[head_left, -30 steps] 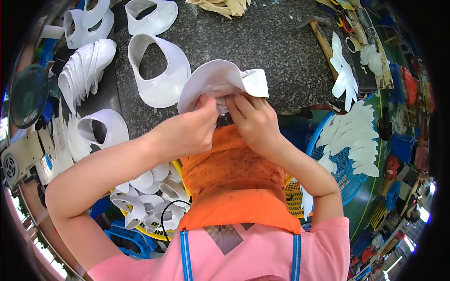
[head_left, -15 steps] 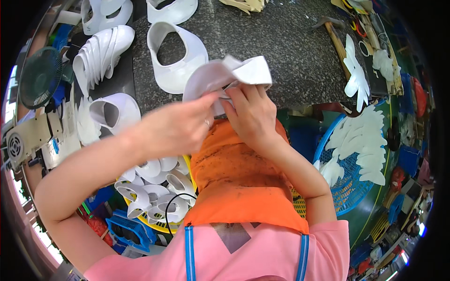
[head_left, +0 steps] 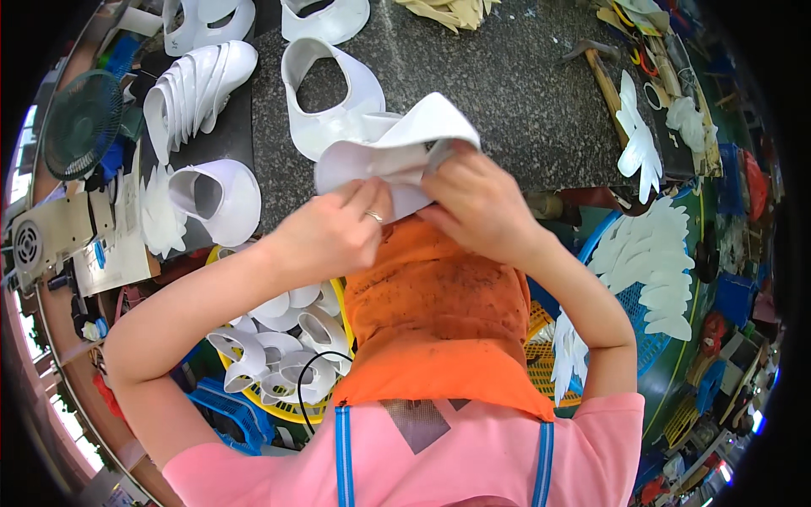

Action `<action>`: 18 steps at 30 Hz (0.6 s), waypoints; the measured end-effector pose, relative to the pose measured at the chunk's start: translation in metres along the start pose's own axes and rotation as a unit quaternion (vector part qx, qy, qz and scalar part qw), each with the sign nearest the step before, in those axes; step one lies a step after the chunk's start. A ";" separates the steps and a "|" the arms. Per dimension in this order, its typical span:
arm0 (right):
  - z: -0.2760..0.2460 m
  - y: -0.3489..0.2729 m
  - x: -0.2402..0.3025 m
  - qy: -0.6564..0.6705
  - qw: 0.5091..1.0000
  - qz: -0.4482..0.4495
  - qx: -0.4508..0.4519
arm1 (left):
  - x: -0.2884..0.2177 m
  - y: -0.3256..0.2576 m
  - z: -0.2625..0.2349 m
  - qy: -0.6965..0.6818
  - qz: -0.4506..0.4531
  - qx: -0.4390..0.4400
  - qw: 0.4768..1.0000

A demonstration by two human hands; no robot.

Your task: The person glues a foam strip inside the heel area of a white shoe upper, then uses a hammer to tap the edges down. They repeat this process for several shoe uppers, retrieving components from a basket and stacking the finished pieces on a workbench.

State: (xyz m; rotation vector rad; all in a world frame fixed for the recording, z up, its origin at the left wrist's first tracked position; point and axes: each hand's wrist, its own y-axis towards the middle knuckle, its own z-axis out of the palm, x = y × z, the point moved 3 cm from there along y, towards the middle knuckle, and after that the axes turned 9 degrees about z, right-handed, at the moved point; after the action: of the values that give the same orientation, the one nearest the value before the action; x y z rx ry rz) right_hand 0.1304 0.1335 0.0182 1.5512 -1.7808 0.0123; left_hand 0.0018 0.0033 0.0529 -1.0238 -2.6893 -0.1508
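Note:
A white shoe upper (head_left: 422,127) is held at the table's near edge, just above my orange apron. My left hand (head_left: 338,228), a ring on one finger, pinches its near left edge. On the other side my right hand (head_left: 481,198) grips the upper, with the fingers reaching inside its opening and partly hidden. Just beyond lies another white upper (head_left: 334,101) with a wide oval opening. A single upper (head_left: 218,201) stands left of my left hand, and a nested row of uppers (head_left: 198,93) lies behind it.
A hammer (head_left: 606,93) and flat white cut pieces (head_left: 639,139) lie at the table's right. Beige pieces (head_left: 448,10) are at the far edge. Below, a yellow basket (head_left: 308,414) holds several uppers; a blue basket (head_left: 650,338) holds white pieces. A fan (head_left: 83,125) stands left.
My left hand has drawn back slightly toward me, and its blur is gone. My right hand has turned, its fingers now deeper in the upper, which has opened out wider.

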 end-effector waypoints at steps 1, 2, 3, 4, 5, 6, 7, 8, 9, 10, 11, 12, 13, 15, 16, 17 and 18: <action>-0.008 0.007 -0.006 -0.030 0.998 0.044 0.026 | -0.002 0.005 0.004 0.011 -0.002 -0.028 1.000; -0.014 0.015 -0.012 -0.060 0.993 0.086 0.052 | -0.004 0.016 0.014 0.016 -0.005 -0.029 0.999; -0.018 0.025 -0.021 -0.107 0.982 0.133 0.079 | -0.003 0.033 0.025 0.024 -0.030 -0.050 0.998; -0.021 0.032 -0.029 -0.159 0.972 0.160 0.065 | -0.002 0.050 0.033 0.029 -0.049 -0.076 0.995; -0.018 0.033 -0.039 -0.142 0.976 0.155 0.052 | -0.005 0.061 0.037 0.033 -0.045 -0.083 0.995; -0.015 0.031 -0.048 -0.123 0.980 0.150 0.039 | -0.008 0.070 0.039 0.018 -0.072 -0.093 0.993; -0.016 0.031 -0.045 -0.105 0.984 0.142 0.023 | -0.005 0.073 0.040 0.002 -0.101 -0.100 0.990; -0.014 0.024 -0.039 -0.082 0.987 0.136 0.013 | -0.006 0.069 0.042 -0.001 -0.104 -0.103 0.989; -0.017 0.016 -0.040 -0.026 0.990 0.138 -0.002 | -0.001 0.060 0.042 -0.054 -0.150 -0.139 0.977; -0.019 0.004 -0.047 -0.029 0.989 0.143 0.002 | 0.002 0.053 0.041 -0.110 -0.192 -0.175 0.959; -0.020 -0.011 -0.050 -0.037 0.996 0.084 -0.009 | 0.005 0.050 0.037 -0.189 -0.194 -0.161 0.949; -0.021 -0.021 -0.050 -0.044 0.999 0.024 -0.020 | 0.010 0.046 0.033 -0.196 -0.194 -0.162 0.948; -0.023 -0.020 -0.050 -0.082 0.997 0.001 -0.005 | 0.018 0.043 0.032 -0.193 -0.167 -0.161 0.953; -0.028 -0.014 -0.045 -0.084 0.996 0.005 0.010 | 0.020 0.041 0.035 -0.183 -0.122 -0.133 0.967; -0.029 -0.011 -0.045 -0.085 0.996 0.003 0.022 | 0.020 0.040 0.036 -0.184 -0.121 -0.133 0.966; -0.026 -0.010 -0.043 -0.086 0.996 0.005 0.022 | 0.018 0.038 0.038 -0.151 -0.104 -0.124 0.975; -0.025 -0.009 -0.042 -0.061 0.996 0.058 -0.021 | 0.016 0.039 0.039 -0.119 -0.087 -0.116 0.982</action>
State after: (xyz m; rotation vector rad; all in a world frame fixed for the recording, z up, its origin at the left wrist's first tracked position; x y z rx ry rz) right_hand 0.1503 0.1785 0.0091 1.4432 -1.9524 -0.0643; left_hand 0.0083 0.0496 0.0204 -0.9166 -3.0364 -0.4084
